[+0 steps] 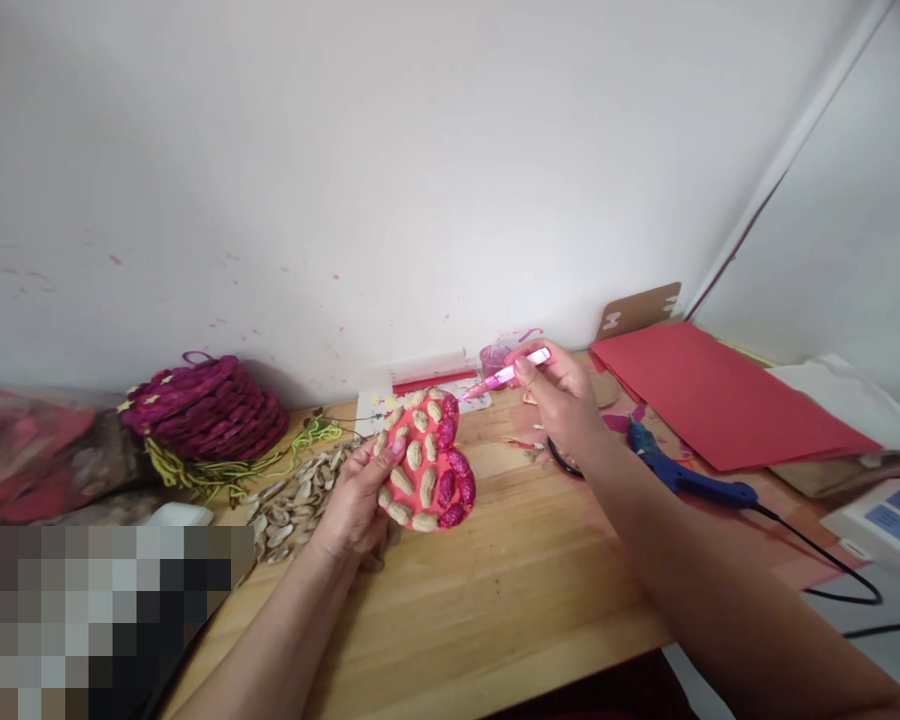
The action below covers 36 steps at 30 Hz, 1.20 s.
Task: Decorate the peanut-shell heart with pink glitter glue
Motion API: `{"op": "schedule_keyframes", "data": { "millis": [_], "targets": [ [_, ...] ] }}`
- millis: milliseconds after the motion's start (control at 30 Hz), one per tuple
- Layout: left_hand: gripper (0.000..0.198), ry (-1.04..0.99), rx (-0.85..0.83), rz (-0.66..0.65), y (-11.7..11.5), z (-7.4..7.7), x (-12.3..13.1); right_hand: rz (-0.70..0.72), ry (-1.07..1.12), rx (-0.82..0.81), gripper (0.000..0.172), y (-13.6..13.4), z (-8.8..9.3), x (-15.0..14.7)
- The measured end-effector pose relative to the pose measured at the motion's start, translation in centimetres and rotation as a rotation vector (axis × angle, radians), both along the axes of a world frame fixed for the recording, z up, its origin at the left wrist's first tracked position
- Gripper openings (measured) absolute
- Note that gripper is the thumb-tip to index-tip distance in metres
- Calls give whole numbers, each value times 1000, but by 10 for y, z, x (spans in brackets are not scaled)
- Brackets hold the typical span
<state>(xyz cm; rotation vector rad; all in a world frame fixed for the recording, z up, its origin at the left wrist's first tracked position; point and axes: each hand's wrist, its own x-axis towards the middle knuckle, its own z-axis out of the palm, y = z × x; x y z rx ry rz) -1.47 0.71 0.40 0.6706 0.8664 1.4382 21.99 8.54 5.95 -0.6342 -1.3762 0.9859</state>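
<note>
My left hand (360, 495) grips a red card cutout (440, 462) by its left side, with the thumb on its face. Peanut shells (415, 455) are stuck over the card. Those along the right edge are coloured magenta (459, 465); the others are plain tan. Closed round a white-handled paintbrush (521, 368) is my right hand (566, 400). The brush's pink tip is at the card's upper right edge, by a magenta shell; whether it touches cannot be made out. A small clear cup (494, 358) with pinkish sides stands behind the brush, partly hidden.
Loose peanut shells (292, 505) lie left of my left hand. Behind them sits a bundle of magenta-painted shells (210, 408) with yellow-green strings. A blue glue gun (709, 485) with a black cord and red card sheets (735, 395) are at right. The wall (450, 180) closes off the back.
</note>
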Motion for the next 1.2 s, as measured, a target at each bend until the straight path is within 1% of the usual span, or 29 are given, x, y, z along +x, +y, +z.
{"op": "schedule_keyframes", "data": {
  "millis": [100, 167, 267, 400, 567, 733, 900, 1067, 1200],
  "targets": [
    [42, 15, 10, -9, 0, 0, 0, 38, 59, -19, 47, 2, 0, 0],
    [42, 25, 9, -14, -1, 0, -1, 57, 46, -25, 48, 3, 0, 0],
    [42, 25, 21, -22, -2, 1, -1, 42, 26, -31, 49, 4, 0, 1],
    [42, 36, 20, -26, -3, 1, -2, 29, 92, -34, 50, 8, -1, 1],
    [41, 49, 30, -43, -3, 1, -2, 75, 92, -72, 48, 9, -3, -1],
    [43, 59, 46, -36, -3, 2, -1, 73, 128, -81, 46, 10, -3, -2],
    [48, 65, 39, -19, -4, 3, -1, 102, 155, -96, 45, 11, -5, -2],
    [45, 64, 64, -40, -4, 1, -2, 82, 195, -117, 50, 13, -4, -5],
    [45, 64, 70, -71, -4, -1, -4, 114, 215, -124, 48, 12, -3, -6]
  ]
}}
